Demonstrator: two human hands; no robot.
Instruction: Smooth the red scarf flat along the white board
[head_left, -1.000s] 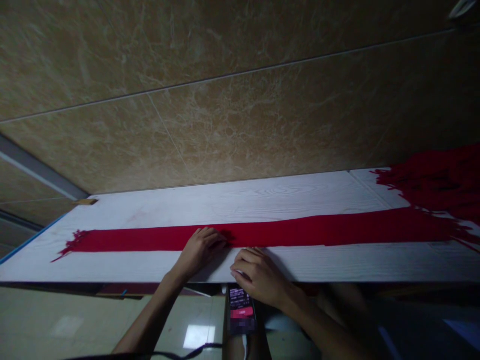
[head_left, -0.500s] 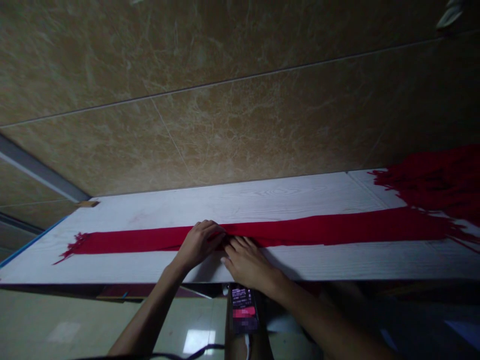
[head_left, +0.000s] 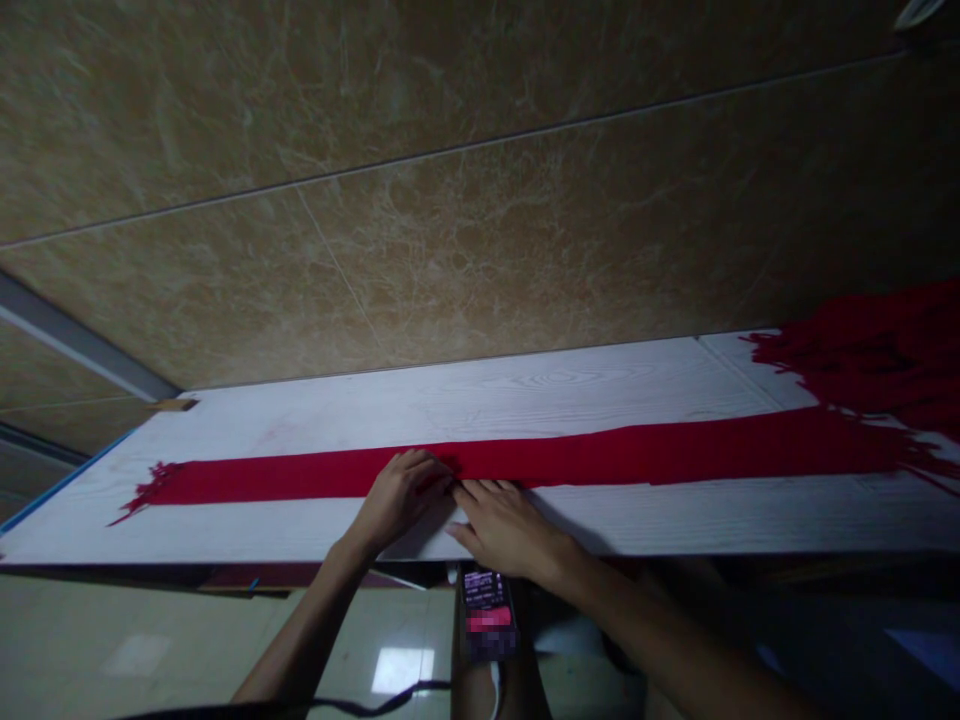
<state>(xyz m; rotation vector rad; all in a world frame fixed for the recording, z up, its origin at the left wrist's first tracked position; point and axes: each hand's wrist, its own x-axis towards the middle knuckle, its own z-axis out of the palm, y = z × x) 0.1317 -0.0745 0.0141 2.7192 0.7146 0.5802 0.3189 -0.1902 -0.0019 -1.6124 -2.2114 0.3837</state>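
Note:
A long red scarf (head_left: 637, 452) lies stretched flat along a white wood-grain table (head_left: 450, 400), its fringed end (head_left: 146, 485) at the left. My left hand (head_left: 401, 495) rests on the scarf's near edge around the middle, fingers curled onto the cloth. My right hand (head_left: 506, 520) lies just beside it, fingers bent with their tips touching the same edge. The two hands almost meet. Whether either hand pinches the fabric is hidden.
A heap of more red fringed cloth (head_left: 877, 355) sits at the table's right end. A phone with a lit screen (head_left: 489, 610) hangs below the table's front edge. A tiled brown wall (head_left: 450, 200) rises behind the table. A small wooden block (head_left: 171, 405) lies at the back left corner.
My right hand moved from the bare table front up to the scarf's near edge, next to my left hand. The left hand stayed about where it was.

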